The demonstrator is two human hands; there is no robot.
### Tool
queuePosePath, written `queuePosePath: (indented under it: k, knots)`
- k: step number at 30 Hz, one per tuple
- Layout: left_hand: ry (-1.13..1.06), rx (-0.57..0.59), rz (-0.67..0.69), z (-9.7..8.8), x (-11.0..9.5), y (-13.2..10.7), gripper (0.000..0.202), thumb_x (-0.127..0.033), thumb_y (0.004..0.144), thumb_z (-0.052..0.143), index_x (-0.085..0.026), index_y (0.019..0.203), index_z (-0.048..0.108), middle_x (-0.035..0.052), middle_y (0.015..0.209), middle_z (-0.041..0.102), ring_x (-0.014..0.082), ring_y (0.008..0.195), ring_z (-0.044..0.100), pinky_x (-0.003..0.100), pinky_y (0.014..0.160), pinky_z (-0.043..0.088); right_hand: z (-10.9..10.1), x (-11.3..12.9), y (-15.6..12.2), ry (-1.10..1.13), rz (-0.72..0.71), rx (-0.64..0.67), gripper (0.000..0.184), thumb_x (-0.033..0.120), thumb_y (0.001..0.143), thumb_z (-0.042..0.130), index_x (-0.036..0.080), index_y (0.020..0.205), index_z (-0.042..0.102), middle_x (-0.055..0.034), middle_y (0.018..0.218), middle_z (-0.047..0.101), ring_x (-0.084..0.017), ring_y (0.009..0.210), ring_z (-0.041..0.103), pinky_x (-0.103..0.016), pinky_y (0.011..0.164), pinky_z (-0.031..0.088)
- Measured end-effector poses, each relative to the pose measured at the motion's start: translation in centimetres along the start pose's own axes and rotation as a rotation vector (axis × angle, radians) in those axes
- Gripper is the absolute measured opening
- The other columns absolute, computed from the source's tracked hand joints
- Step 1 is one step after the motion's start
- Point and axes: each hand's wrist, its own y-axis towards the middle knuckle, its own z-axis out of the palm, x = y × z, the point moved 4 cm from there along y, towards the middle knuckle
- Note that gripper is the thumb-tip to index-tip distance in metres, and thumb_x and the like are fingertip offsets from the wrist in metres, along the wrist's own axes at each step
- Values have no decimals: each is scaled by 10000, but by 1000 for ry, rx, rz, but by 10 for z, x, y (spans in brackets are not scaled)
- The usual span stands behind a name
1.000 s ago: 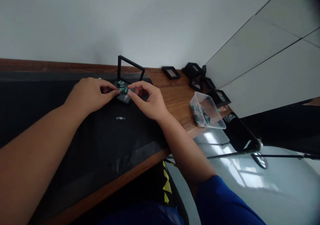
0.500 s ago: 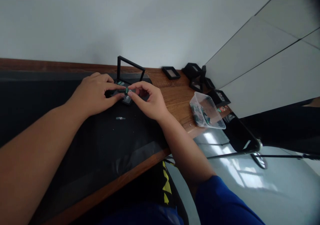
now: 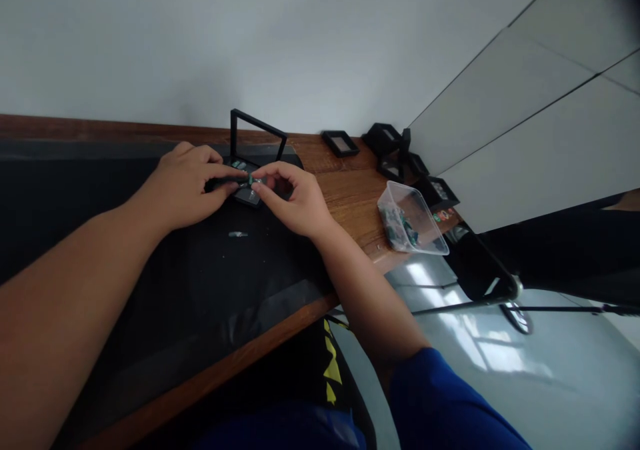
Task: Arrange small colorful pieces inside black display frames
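Note:
A small green piece [image 3: 251, 179], with something shiny and clear beside it, is at the fingertips of both hands. My right hand [image 3: 297, 200] pinches it between thumb and forefinger. From the other side, my left hand [image 3: 187, 187] brings its forefinger and thumb to it in a loose pinch. Under the fingers lies the base [image 3: 248, 197] of a black frame case, whose hinged frame [image 3: 233, 133] stands raised behind. Greenish pieces [image 3: 239, 165] show in the case near my left forefinger. Nearer me, a small clear-and-green strip [image 3: 238, 235] rests on the black mat [image 3: 200, 290].
To the right stands a clear plastic box [image 3: 415, 220] holding green and clear pieces, close to the table edge. Several black frame cases [image 3: 340, 143] sit along the wall. Small coloured items [image 3: 443, 216] lie by the far corner. A wall rises behind the table.
My left thumb has drawn back slightly from the green piece, and more of the case base shows below my fingers. The whole view has shifted a little; the strip still lies on the mat.

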Motion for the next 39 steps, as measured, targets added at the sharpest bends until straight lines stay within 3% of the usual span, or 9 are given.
queuePosePath:
  k: [2,10,14,18,21,24,30,34,39]
  knots:
    - [-20,-8,-23,0,1,0,472,-571,1029,567,-402,1277,931,110,1207,750,396,1195,642,602,1145,534,-2,1,0,-32,5,16,159,304,1056,774,199,1169,814,-4,952,722,-163,868,643,-322,869,541]
    - [-105,-27,-74,-6,-6,-1,618,-720,935,507,-355,1167,949,108,1136,782,406,1183,651,618,1129,513,-5,2,0,-244,101,156,108,182,1008,792,204,1054,887,-19,938,739,-178,901,678,-327,835,482]
    - [-94,-11,-76,-5,-7,-1,620,-686,945,485,-346,1216,926,88,1117,804,369,1138,658,572,1119,520,-4,1,0,-264,112,160,91,222,1029,811,209,1058,896,-16,911,739,-174,882,672,-323,832,481]
    - [-111,-52,-95,-13,-10,-2,632,-623,962,516,-261,1322,888,105,1140,787,362,1150,663,548,1142,515,-2,4,0,-189,-14,145,80,246,1032,836,200,1068,890,-8,888,725,-168,863,673,-326,875,511]
    - [-99,-102,-179,-23,-10,-3,559,-522,986,560,-221,1351,858,138,1225,801,378,1223,670,561,1199,510,5,10,-3,-92,-131,236,139,306,992,917,197,1075,895,-7,896,734,-161,843,672,-322,878,527]
    - [-98,-134,-280,-28,-6,-5,511,-451,991,564,-202,1336,848,153,1278,809,396,1262,687,582,1226,508,12,13,-6,-90,-140,350,180,338,952,978,210,1053,903,-17,952,779,-162,866,685,-321,880,527]
    - [-127,-138,-399,-28,-1,-7,511,-502,974,591,-210,1303,852,154,1308,803,411,1250,710,561,1140,565,14,19,-8,-189,-103,463,91,301,979,961,225,1003,918,-33,1031,812,-194,1012,718,-371,1015,521]
    - [-130,-136,-409,-28,-1,-7,535,-527,938,598,-219,1288,860,140,1302,811,386,1235,714,531,1152,568,15,25,-10,-186,-138,511,7,225,1018,900,220,1014,904,-28,1009,795,-196,1012,710,-382,1033,527]
    - [-142,-147,-395,-28,0,-8,425,-515,944,639,-277,1202,879,92,1301,852,387,1230,736,532,1086,588,15,30,-11,-193,-137,535,34,172,1028,854,198,1014,869,-42,1049,791,-205,1035,702,-413,1087,534]
